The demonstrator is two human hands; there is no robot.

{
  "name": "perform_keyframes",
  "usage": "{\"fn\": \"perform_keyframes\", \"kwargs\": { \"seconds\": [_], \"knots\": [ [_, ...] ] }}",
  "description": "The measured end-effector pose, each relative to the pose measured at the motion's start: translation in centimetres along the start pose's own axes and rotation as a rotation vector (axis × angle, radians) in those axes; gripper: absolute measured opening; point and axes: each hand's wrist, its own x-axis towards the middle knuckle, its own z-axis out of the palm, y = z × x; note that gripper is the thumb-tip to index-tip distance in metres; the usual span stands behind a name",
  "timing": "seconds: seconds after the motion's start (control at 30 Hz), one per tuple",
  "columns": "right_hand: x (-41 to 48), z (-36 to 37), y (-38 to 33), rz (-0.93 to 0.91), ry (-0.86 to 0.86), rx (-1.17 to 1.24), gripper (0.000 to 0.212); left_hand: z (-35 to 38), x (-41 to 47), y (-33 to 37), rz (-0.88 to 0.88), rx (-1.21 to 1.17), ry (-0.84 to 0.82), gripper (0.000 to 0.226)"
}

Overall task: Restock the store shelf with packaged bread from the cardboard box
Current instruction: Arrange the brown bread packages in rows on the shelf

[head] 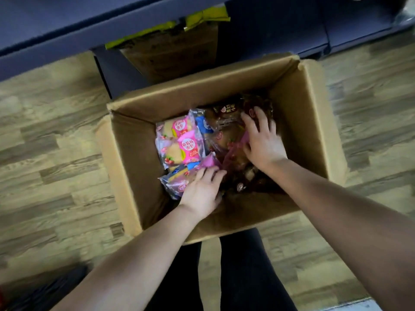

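Pink and clear wrappers, brown card, bare skin: one lot, seen from above.

Item 1. Left hand (201, 189), low in the box, fingers laid over the near packet (177, 184), a pink-and-blue wrapped bun at the heap's near left corner. The thumb is hidden beneath, so whether this is a grip or only a touch cannot be told.

Item 2. Right hand (263, 142), fingers spread and fairly straight, resting flat on the dark packets (226, 111) at the far right of the heap. Not closed round anything.

Item 3. Pink-label packets (184, 142), two, lying flat side by side at the left of the heap, untouched, between the hands and the box's left wall.

Item 4. Cardboard box (134, 164), flaps open, standing on the floor (49, 153) just before the shelf (67, 25). All the bread in view is inside it. The heap is loose and mixed, and covers only the bottom.

Item 5. Second box (173, 55), yellow-taped, tucked under the shelf behind the first.

Item 6. Dark trousers (244, 265), at the box's near side.

Risks, as judged:
- Slick film wrappers. A one-handed lift by a corner may let the near packet slide back into the heap.
- Soft contents. The spread right hand, if it bears down, could flatten the buns beneath.
- Overlapping packets. Drawing one out may drag its neighbours and spill them over the low flaps.
- Mixed kinds. Scooping by the handful could put the wrong sort in a shelf row.
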Motion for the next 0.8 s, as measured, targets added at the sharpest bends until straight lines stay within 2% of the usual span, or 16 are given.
{"fn": "perform_keyframes", "kwargs": {
  "seconds": [0.07, 0.13, 0.2, 0.27, 0.37, 0.5, 0.57, 0.63, 0.7, 0.8],
  "knots": [
    [2.6, -0.3, -0.3, 0.044, 0.06, 0.095, 0.082, 0.4, 0.9, 0.2, 0.03, 0.116, 0.043, 0.071],
    [4.8, -0.6, -0.2, 0.105, -0.007, 0.157, 0.088, 1.1, 1.7, 0.2, 0.04, 0.127, 0.13, 0.071],
    [5.9, -0.9, 0.2, 0.119, -0.144, 0.09, 0.095, 1.0, 2.4, 0.3, 0.05, 0.181, 0.083, 0.076],
    [5.9, -1.0, 0.6, 0.1, -0.202, -0.025, 0.095, 0.8, 3.1, 0.2, 0.022, 0.253, -0.022, 0.083],
    [4.2, -1.1, 0.5, 0.097, -0.215, -0.093, 0.077, 0.3, 3.3, 0.9, 0.029, 0.346, -0.076, 0.085],
    [1.3, -1.4, 0.6, -0.011, -0.193, -0.185, 0.042, -0.5, 2.4, 1.6, -0.176, 0.172, -0.159, 0.084],
    [0.6, -1.7, 0.6, -0.009, -0.241, -0.192, 0.036, -1.2, 1.6, 1.2, -0.254, 0.041, -0.167, 0.081],
    [0.3, -2.0, 0.5, 0.035, -0.275, -0.134, 0.037, -2.1, 0.8, 0.7, -0.302, -0.11, -0.17, 0.064],
    [0.6, -2.2, 0.4, 0.055, -0.236, -0.073, 0.042, -3.0, 0.0, 0.1, -0.335, -0.225, -0.139, 0.053],
    [2.3, -2.7, 0.3, 0.097, -0.202, 0.035, 0.065, -3.8, -0.6, -1.2, -0.379, -0.355, -0.056, 0.046]
  ]
}}
